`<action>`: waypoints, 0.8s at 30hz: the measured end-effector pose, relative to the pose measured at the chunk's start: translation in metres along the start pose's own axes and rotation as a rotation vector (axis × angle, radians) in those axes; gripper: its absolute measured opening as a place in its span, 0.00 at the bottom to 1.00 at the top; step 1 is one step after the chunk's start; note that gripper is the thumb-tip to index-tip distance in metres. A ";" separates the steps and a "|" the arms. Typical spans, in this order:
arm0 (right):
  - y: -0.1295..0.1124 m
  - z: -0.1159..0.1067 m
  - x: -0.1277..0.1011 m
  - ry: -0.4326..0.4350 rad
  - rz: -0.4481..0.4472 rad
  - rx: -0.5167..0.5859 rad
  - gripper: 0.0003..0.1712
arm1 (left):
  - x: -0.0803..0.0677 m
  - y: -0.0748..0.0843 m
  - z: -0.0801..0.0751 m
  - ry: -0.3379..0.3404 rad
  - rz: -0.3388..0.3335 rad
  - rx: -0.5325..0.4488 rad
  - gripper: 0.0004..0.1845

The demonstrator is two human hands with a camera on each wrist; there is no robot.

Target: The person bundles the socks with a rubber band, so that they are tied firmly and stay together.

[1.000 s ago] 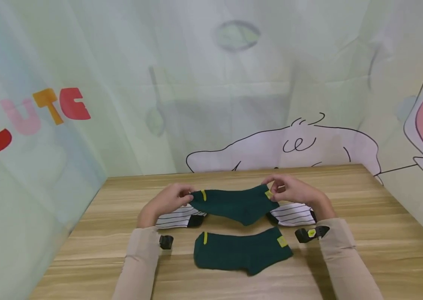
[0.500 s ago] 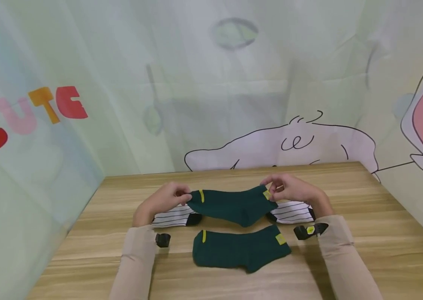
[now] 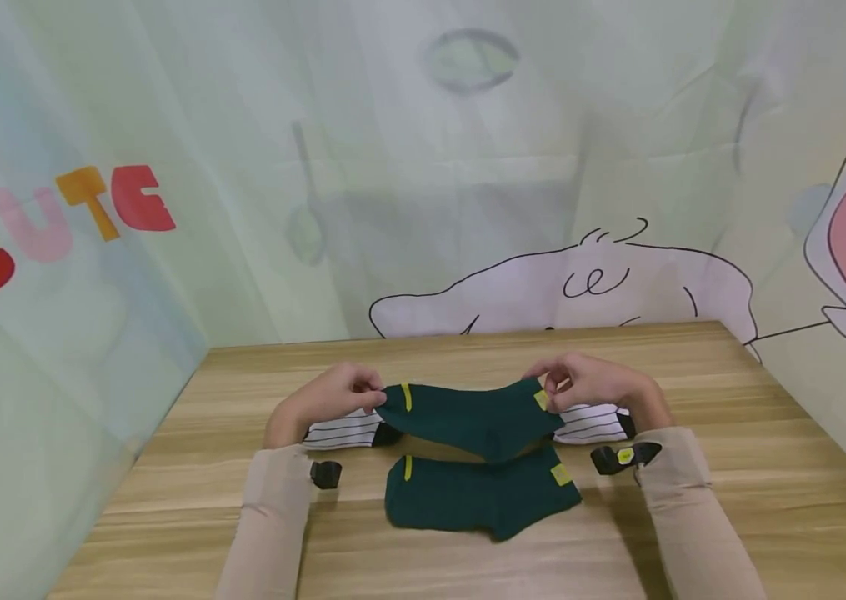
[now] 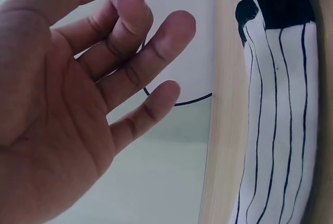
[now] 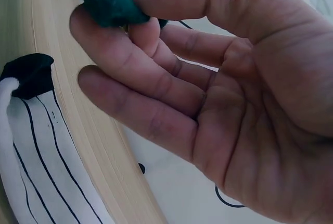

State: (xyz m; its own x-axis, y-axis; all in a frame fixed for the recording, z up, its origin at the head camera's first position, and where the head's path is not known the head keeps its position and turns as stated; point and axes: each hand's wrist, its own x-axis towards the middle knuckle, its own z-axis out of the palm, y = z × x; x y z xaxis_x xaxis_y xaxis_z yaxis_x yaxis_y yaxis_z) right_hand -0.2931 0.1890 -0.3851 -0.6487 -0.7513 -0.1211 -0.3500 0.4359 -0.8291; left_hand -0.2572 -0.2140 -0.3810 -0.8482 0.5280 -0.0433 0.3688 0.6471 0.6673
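Note:
A dark green sock with a yellow stripe and a yellow patch is stretched sideways between my two hands. My left hand pinches its left end near the stripe; in the left wrist view a bit of green shows at the fingertips. At the other end, my right hand pinches the sock by the yellow patch. Below it in the head view, a matching green sock lies flat on the table, its upper edge overlapped by the held sock's lowest part.
Two white socks with black stripes lie behind the held sock: one striped sock at the left, another striped sock at the right, both partly covered. The wooden table ends against a printed curtain at the back and sides.
The held sock has come down slightly toward the sock lying on the table, and now overlaps its top edge in the head view. Both hands keep their pinch.

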 end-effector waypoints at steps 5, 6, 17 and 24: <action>0.000 0.000 -0.002 -0.027 0.006 -0.016 0.27 | 0.000 0.003 0.001 -0.031 0.002 -0.022 0.06; 0.000 0.000 -0.002 -0.035 0.003 -0.013 0.27 | 0.000 0.004 0.001 -0.041 0.004 -0.026 0.06; -0.003 0.006 -0.001 -0.147 0.048 0.060 0.28 | -0.007 0.005 0.002 -0.123 -0.023 -0.064 0.08; -0.005 0.009 -0.003 -0.138 0.060 0.016 0.26 | -0.004 0.007 0.000 -0.155 -0.010 -0.050 0.09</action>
State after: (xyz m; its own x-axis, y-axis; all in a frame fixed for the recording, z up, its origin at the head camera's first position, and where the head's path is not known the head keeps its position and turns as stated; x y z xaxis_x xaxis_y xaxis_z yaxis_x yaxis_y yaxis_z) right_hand -0.2831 0.1845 -0.3852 -0.5686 -0.7857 -0.2438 -0.3020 0.4750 -0.8265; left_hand -0.2508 -0.2117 -0.3764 -0.7815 0.6024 -0.1621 0.3374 0.6267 0.7024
